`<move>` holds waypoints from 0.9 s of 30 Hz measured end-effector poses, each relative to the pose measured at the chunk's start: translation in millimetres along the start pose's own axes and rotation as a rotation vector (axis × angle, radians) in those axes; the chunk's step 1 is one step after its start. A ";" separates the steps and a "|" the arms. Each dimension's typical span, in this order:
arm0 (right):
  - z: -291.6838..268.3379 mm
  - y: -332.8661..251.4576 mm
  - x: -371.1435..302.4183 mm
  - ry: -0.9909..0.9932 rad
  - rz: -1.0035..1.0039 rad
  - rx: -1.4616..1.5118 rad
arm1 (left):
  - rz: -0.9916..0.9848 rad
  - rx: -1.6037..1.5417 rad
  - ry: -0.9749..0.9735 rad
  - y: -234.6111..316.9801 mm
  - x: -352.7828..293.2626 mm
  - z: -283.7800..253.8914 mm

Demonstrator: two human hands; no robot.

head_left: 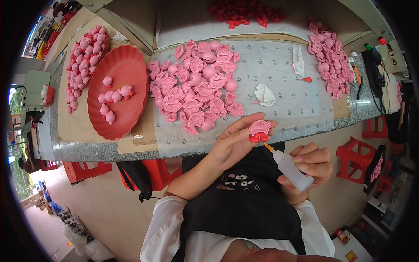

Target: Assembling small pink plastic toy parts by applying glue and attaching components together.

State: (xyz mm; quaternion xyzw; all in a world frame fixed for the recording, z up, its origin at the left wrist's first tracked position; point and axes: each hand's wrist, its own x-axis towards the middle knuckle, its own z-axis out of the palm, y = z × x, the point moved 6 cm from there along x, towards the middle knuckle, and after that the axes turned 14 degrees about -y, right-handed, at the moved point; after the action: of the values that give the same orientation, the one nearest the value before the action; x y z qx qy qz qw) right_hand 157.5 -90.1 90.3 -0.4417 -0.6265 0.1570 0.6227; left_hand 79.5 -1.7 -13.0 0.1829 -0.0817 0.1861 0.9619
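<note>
Just beyond the table's near edge, my left hand (233, 143) pinches a small pink plastic toy part (260, 127) with a red piece (258, 137) at its lower end. My right hand (312, 165) is wrapped round a translucent white squeeze bottle (293, 170). The bottle's orange nozzle tip (268, 147) points up and left, close below the red piece; whether they touch I cannot tell. Past my left hand spreads a heap of loose pink shell-like parts (196, 87) on the printed sheet.
A red scalloped tray (97, 114) holds several pink figures, with more figures (83, 65) piled at its left. Another pink heap (329, 61) lies at right, and red parts (244, 13) sit on the shelf. Crumpled tissues (265, 95) rest on the sheet. Red stools (355, 159) stand behind.
</note>
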 end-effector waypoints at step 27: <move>3.2 3.9 0.0 0.003 0.007 0.035 | -0.019 0.079 -0.044 -0.4 1.4 6.9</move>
State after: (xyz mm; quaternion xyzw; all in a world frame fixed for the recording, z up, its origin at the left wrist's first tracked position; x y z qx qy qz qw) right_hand 155.9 -86.8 86.8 -0.4330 -0.6214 0.1695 0.6306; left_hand 80.3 -4.2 -6.4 0.2256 -0.0938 0.1758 0.9536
